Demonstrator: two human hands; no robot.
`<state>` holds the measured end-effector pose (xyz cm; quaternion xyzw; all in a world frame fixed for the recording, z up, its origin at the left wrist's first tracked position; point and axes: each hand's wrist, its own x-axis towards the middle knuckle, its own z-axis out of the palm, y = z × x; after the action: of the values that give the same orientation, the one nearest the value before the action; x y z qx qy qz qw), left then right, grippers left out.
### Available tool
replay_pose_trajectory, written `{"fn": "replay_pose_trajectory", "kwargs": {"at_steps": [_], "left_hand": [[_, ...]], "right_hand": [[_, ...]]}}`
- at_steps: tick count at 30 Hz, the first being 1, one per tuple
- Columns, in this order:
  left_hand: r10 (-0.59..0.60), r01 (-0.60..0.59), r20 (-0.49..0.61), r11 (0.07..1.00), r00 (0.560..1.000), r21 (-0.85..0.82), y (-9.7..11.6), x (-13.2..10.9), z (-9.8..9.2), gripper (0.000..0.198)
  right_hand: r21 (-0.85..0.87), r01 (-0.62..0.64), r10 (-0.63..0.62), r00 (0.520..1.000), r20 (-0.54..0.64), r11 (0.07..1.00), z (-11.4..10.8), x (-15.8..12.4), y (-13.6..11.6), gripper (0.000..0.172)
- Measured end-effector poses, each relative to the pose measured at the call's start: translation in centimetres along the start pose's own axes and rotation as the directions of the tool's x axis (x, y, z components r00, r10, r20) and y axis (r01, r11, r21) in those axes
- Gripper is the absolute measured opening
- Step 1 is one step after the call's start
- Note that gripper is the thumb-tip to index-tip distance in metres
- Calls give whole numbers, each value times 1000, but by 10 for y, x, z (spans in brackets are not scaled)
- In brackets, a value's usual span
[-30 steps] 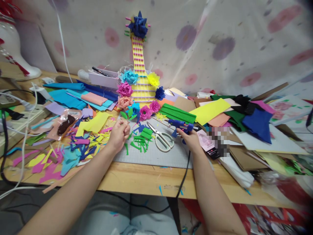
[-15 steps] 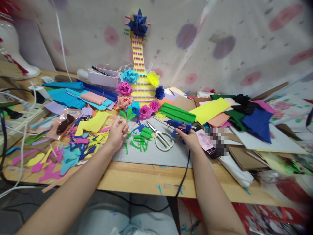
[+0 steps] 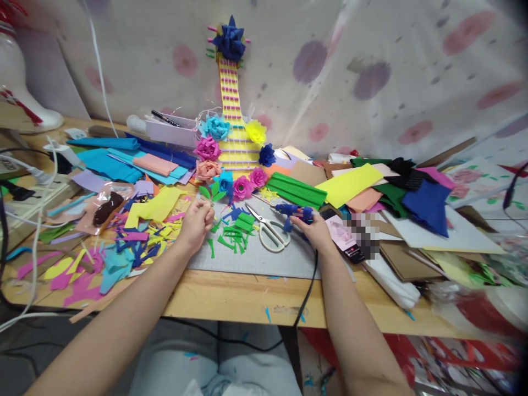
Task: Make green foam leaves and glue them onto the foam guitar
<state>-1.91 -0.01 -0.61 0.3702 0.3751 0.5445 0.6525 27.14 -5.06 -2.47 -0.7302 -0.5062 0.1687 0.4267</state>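
Observation:
My left hand point(image 3: 197, 223) is closed in a pinch above the left part of a grey cutting mat point(image 3: 247, 265). A sprig of green paper leaves point(image 3: 214, 191) rises from its fingertips; the stem is hidden by the fingers. In my right hand point(image 3: 317, 232) is a blue hot glue gun point(image 3: 295, 212), its nozzle pointing left towards the leaves but well apart from them. White-handled scissors point(image 3: 270, 231) lie partly open on the mat between my hands. Beside them are green paper scraps point(image 3: 237, 234).
A yellow paper guitar point(image 3: 233, 137) edged with paper flowers stands at the back. Coloured scraps point(image 3: 124, 247) cover the left side. A phone point(image 3: 344, 236) and folded crepe paper point(image 3: 355, 184) lie right. The glue gun's black cord point(image 3: 307, 300) hangs over the table edge.
The whole view has shifted slightly left. My left hand still pinches the leaves, and the glue gun in my right hand has moved very little.

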Motion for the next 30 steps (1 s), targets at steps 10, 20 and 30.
{"fn": "replay_pose_trajectory", "kwargs": {"at_steps": [10, 20, 30], "left_hand": [[6, -14, 110, 997, 994, 78, -13, 0, -1, 22], [-29, 16, 164, 997, 986, 78, -12, -1, -3, 24], [-21, 4, 138, 992, 990, 124, -12, -1, -1, 19]], "right_hand": [[325, 297, -278, 955, -105, 898, 28, -23, -100, 30], [609, -280, -20, 899, 438, 742, 117, -10, -132, 39], [676, -274, -22, 919, 394, 684, 121, -14, -133, 35]]}}
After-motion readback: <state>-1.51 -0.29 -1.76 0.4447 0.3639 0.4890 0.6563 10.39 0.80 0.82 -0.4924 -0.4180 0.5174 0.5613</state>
